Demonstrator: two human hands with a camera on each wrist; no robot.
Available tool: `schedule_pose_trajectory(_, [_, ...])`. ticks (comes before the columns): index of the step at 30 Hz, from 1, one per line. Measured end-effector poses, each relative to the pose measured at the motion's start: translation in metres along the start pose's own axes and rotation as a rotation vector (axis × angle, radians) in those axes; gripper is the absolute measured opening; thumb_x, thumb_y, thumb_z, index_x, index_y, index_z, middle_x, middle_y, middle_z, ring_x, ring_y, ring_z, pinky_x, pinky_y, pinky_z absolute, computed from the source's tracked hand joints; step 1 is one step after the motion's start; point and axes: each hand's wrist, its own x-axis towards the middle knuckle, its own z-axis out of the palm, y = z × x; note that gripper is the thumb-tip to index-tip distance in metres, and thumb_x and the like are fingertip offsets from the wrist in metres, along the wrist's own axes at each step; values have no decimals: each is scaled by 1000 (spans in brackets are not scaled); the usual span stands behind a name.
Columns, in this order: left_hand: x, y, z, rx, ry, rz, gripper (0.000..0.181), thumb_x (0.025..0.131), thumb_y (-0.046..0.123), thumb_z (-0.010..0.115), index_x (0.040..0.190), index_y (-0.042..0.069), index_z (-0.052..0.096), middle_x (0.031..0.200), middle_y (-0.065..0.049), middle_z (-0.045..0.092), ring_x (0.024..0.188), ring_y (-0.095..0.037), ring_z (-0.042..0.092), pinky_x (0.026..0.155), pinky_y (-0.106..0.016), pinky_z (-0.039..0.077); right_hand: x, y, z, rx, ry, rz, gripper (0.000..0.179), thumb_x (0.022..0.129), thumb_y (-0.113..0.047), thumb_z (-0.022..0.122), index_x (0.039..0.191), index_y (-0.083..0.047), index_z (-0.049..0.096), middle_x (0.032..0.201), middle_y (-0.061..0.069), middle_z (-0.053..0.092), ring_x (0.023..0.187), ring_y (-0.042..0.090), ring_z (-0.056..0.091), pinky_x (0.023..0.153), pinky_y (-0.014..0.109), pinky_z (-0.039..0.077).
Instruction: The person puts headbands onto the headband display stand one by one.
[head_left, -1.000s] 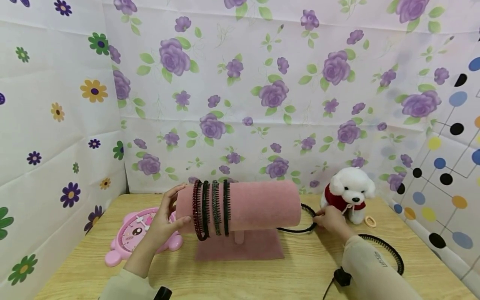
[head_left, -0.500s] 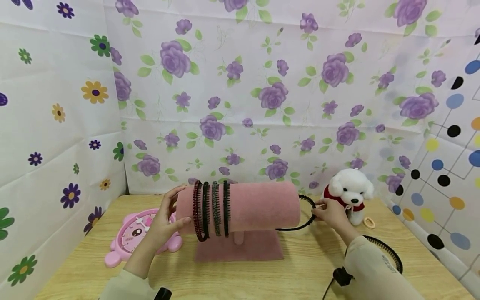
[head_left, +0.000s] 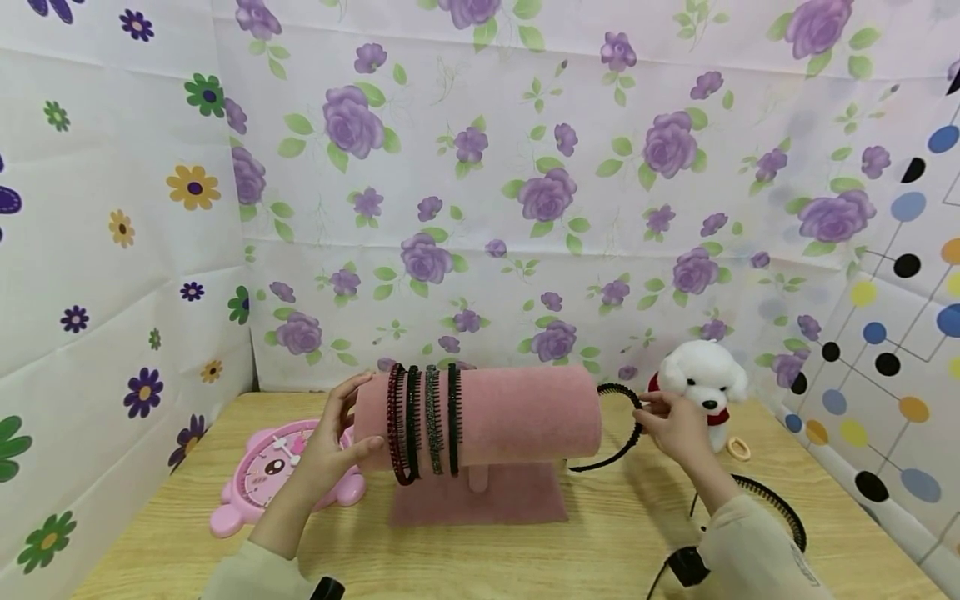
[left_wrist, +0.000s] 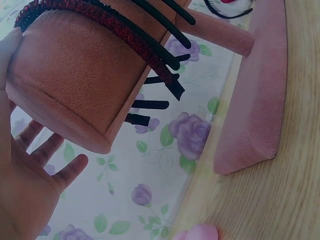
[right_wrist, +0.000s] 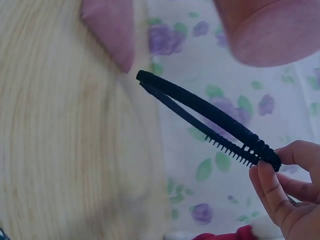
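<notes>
My right hand pinches a black toothed headband at the middle of its arch between thumb and fingers. The headband is raised beside the right end of the pink padded headband stand, its ends pointing toward it. At the stand's left end, my left hand steadies the roll, thumb in front and fingers reaching behind. Several headbands sit on the left half of the roll, among them a dark red sparkly one outermost and a grey glittery one.
A pink cartoon clock lies behind my left forearm. At the right stand a white toy dog in red and a small beige ring. Another black headband lies partly under my right sleeve, near a black cabled device.
My right hand has lifted the black headband and drawn it slightly right, so more of it shows beyond the roll. My left hand keeps its place on the stand.
</notes>
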Motion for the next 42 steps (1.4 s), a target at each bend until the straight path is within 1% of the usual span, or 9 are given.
schedule_pose_trajectory(4, [0,0,0,2,0,-1,78,84,0,64,150,17,25,145,16,35,123,0,43,94,-21,41,-10,-9,-9,-22,50,-26,36,91,-18,65,119,4,64,101,20,69,80,16,65,66,24,52])
schedule_pose_trajectory(6, [0,0,0,1,2,6,78,84,0,64,150,16,25,146,16,34,124,1,41,95,-21,40,-14,-13,-12,-49,74,-38,37,91,-23,66,119,2,65,100,18,71,79,15,65,65,22,49])
schedule_pose_trajectory(12, [1,-4,0,-1,10,40,79,82,-3,64,149,13,26,145,17,36,124,1,42,95,-19,39,-28,-28,-15,-42,104,-80,41,92,-29,64,122,-2,64,101,16,71,83,17,67,63,19,50])
schedule_pose_trajectory(18, [-1,-4,1,-8,7,12,78,84,-2,64,149,15,25,142,18,38,116,-3,48,91,-21,44,-38,-46,-14,-33,154,-161,36,92,-22,64,122,-1,64,102,17,72,88,27,69,66,16,51])
schedule_pose_trajectory(23, [0,-3,0,-3,6,5,78,84,-2,63,150,16,25,142,17,37,116,-4,48,91,-22,44,-44,-59,-12,-82,217,-247,32,90,-13,66,119,-1,65,94,14,73,82,25,69,65,18,52])
schedule_pose_trajectory(27, [0,-3,0,2,6,5,78,84,-1,64,150,16,25,143,18,37,117,-3,47,91,-22,44,-47,-69,-9,-98,264,-340,30,86,-6,69,114,1,66,89,13,72,75,23,69,62,21,54])
schedule_pose_trajectory(31, [-1,-3,0,2,3,1,78,84,-1,64,150,16,25,143,18,37,117,-2,47,91,-22,45,-50,-77,-7,-119,301,-414,29,83,-3,71,111,2,68,85,12,71,72,22,69,60,24,56])
schedule_pose_trajectory(38, [-1,-1,0,17,3,-14,78,85,1,64,150,18,25,144,16,35,119,-1,45,93,-24,43,-56,-87,-3,-164,287,-437,31,85,-6,70,114,1,66,92,12,67,79,22,67,64,31,56])
schedule_pose_trajectory(42, [0,-1,0,10,2,-9,78,85,0,63,150,17,24,142,16,37,117,-2,46,91,-24,45,-60,-92,-1,-171,302,-483,30,84,-6,71,113,1,66,95,12,66,79,21,67,63,30,55])
